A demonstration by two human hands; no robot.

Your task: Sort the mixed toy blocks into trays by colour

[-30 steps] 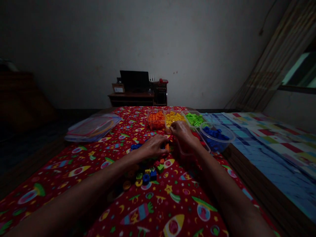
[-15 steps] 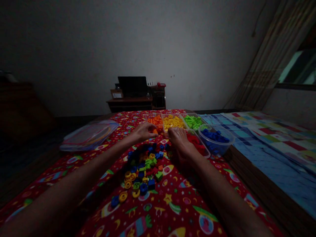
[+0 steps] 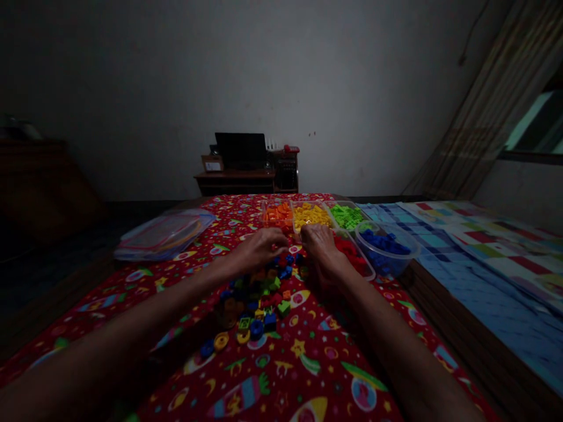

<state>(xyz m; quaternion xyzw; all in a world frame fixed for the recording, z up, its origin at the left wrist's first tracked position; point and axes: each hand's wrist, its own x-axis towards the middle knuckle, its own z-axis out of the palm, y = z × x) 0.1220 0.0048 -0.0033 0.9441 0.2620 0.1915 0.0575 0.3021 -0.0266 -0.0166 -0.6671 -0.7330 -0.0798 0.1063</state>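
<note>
My left hand (image 3: 264,245) hovers over the far side of a pile of mixed building blocks (image 3: 264,302), fingers bent and apart from the thumb, with nothing visible in them. My right hand (image 3: 320,241) is closed at the front of the box of yellow blocks (image 3: 312,217); what its fingers hold, if anything, is hidden. The pile has blue, green, yellow, red and orange pieces, some of them round wheels. Beside my right hand is a clear box of red blocks (image 3: 349,251). Orange blocks (image 3: 278,214) fill a compartment beyond my left hand.
Green blocks (image 3: 347,215) fill a box at the back right. A round clear tub (image 3: 411,246) holds blue blocks. Clear plastic lids (image 3: 162,234) lie on the left of the red patterned cloth (image 3: 281,381). A desk (image 3: 235,179) with a monitor stands beyond.
My left hand has moved slightly right and down toward the pile; the orange block between its fingers no longer shows there. My right hand has stayed almost in place. The view has shifted slightly.
</note>
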